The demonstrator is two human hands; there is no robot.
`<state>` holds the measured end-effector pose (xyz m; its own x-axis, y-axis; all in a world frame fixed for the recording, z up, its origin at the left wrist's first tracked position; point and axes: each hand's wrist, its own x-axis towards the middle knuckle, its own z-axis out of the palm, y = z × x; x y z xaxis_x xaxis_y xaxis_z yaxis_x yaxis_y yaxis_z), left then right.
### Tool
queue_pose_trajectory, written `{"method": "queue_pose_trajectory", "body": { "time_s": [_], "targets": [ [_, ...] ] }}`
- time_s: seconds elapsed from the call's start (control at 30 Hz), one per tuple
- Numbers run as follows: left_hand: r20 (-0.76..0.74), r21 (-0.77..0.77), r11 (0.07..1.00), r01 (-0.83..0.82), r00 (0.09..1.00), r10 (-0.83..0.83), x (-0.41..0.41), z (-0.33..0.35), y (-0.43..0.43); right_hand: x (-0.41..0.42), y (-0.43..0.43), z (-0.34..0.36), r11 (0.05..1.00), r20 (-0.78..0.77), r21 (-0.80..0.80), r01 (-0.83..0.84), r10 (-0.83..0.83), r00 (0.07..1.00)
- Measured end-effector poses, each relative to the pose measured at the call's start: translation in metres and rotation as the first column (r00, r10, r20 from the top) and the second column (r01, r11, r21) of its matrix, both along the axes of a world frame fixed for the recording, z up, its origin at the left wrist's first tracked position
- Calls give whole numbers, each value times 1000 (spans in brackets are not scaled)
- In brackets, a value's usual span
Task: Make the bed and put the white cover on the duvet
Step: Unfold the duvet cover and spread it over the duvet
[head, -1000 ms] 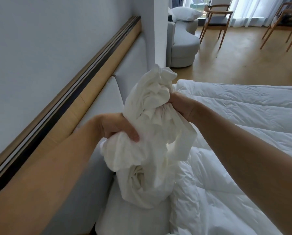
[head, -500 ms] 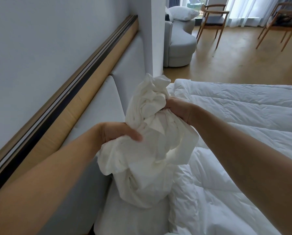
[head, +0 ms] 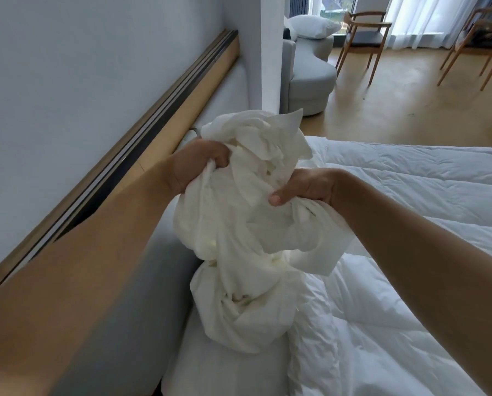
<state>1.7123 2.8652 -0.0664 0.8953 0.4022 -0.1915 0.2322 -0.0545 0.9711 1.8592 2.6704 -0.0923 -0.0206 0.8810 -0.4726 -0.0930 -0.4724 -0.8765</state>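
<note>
White cover (head: 247, 238): thin, creased cloth, bunched into a twisted wad. We hold it up at head end of bed, beside padded grey headboard (head: 130, 324), over puffy quilted duvet (head: 410, 195). Our left hand (head: 199, 164) grips upper folds, fingers curled in. Our right hand (head: 304, 187) clutches middle, thumb pressing front.

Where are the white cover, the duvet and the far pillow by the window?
white cover (head: 239, 241): head view, on its bunched middle.
duvet (head: 416, 195): head view, on its flat quilted top.
far pillow (head: 313, 26): head view, on its middle.
</note>
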Motion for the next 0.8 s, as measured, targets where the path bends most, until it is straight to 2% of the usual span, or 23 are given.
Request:
{"method": "queue_pose_trajectory", "body": {
  "time_s": [0.1,0.17,0.23,0.3,0.37,0.47,0.53,0.57,0.63,0.8],
  "targets": [
    [19,15,1000,-2,1000,2,10,12,1,-6,-1,13,994,206,-112,-14,37,978],
    [32,47,999,-4,999,2,14,20,3,-5,0,20,985,272,-167,-35,81,959],
    [36,61,998,9,999,-11,15,26,6,3,4,25,987,311,-163,0,51,949],
    [2,63,998,28,1000,-28,12,29,11,14,5,30,994,287,-64,85,-64,956],
    [-121,29,993,114,987,-110,6,28,13,26,5,32,987,196,48,154,-161,967],
    [-354,-38,943,331,878,-323,-2,24,2,33,4,32,967,91,172,189,-207,974],
    [-415,-92,891,444,796,-440,-4,19,-9,33,7,29,949,48,223,224,-240,970],
    [-417,-124,868,480,769,-485,-4,16,-13,33,9,27,938,32,244,245,-260,965],
    [-377,-170,854,491,769,-517,-6,7,-19,31,11,26,918,11,284,277,-292,956],
    [-259,-253,892,375,862,-436,-12,-16,-15,34,4,26,918,60,241,315,-338,939]
  ]
}}
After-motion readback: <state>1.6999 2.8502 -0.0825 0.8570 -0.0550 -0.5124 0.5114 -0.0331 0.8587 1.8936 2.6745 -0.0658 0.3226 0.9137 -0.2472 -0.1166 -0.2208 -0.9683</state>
